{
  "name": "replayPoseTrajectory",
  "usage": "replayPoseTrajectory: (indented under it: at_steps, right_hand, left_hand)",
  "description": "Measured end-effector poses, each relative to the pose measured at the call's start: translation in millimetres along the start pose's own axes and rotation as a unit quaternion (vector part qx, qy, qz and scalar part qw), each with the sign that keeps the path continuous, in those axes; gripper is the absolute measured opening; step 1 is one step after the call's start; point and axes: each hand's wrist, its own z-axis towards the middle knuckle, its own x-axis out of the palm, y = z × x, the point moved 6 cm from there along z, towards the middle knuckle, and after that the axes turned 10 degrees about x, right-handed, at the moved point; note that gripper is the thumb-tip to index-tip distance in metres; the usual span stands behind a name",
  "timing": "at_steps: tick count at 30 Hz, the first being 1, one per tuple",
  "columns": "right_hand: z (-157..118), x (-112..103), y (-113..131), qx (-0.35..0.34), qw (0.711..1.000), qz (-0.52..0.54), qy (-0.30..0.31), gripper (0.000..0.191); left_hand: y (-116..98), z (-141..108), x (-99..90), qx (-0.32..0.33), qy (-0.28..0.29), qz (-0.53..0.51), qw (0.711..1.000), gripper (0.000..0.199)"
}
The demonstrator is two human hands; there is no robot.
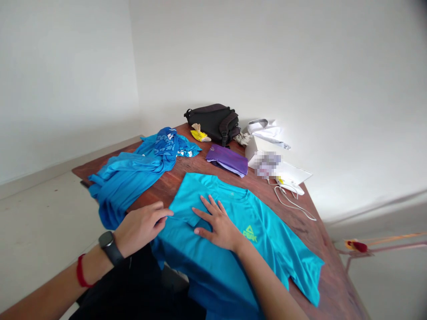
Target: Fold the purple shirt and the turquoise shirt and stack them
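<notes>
Head view: we had a turquoise T-shirt (222, 271) laid front up across the near part of the wooden table (336, 289), its collar toward the far edge and its lower part reaching down past the near edge. A lime PEAK logo (250, 234) showed on its chest, and one sleeve stretched toward the right edge. Our right hand (217, 224) lay flat on the shirt left of the logo, fingers spread. Our left hand (145, 226) was at the hem of the other sleeve, fingers curled close together, the index fingertip touching the cloth; we could not tell whether it pinched any fabric. A dark wristwatch (111, 246) and a red bracelet (80, 271) circled our left wrist.

Rumpled blue clothes (140, 171) ran along the table's left side, partly overhanging the near edge. At the far left corner sat a black backpack (210, 121), with a yellow packet (199, 135) just in front of it. A folded purple garment (228, 159) lay between the backpack and the shirt's collar. Toward the far right corner stood a white box (254, 150), and a white cable (293, 205) curled near the right edge.
</notes>
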Motion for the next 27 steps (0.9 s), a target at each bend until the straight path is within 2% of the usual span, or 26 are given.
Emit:
replayPoseTrajectory:
  at_steps: [5,7,10,13,16,18,20,23,27]
  right_hand:
    - [0.1,-0.7,-0.1,0.002,1.0,0.005,0.002,0.068]
    - [0.3,-0.7,0.0,0.003,1.0,0.006,0.003,0.068]
    - [0.5,-1.4,0.5,0.004,1.0,0.008,0.004,0.068]
    - [0.3,-2.4,1.1,0.005,1.0,0.009,0.009,0.066]
    - [0.0,-3.2,1.3,0.008,1.0,0.009,0.01,0.066]
    - [-0.3,-3.6,1.5,0.006,1.0,0.009,0.008,0.066]
    - [-0.4,-3.7,1.4,0.004,1.0,0.012,0.006,0.066]
    - [-0.1,-3.4,0.9,0.004,1.0,0.018,0.006,0.067]
    - [0.7,-3.0,0.4,0.007,1.0,0.017,0.006,0.067]
  left_hand:
    - [-2.8,0.2,-15.6,0.028,0.039,-0.018,0.999,0.029]
    - [-0.8,15.0,-28.3,0.043,0.025,-0.039,0.998,0.031]
    - [8.5,53.0,-40.7,0.087,-0.026,-0.104,0.99,0.027]
    - [19.2,89.4,-24.6,0.167,0.037,-0.192,0.966,0.028]
    - [34.7,105.4,-3.7,0.201,0.089,-0.203,0.954,0.025]
    - [43.5,104.6,5.9,0.212,0.112,-0.19,0.952,0.027]
    - [50.3,99.1,10.7,0.214,0.13,-0.167,0.954,0.043]
    - [55.8,90.6,10.4,0.215,0.143,-0.119,0.959,0.068]
    - [55.6,86.0,7.6,0.225,0.165,-0.078,0.957,0.08]
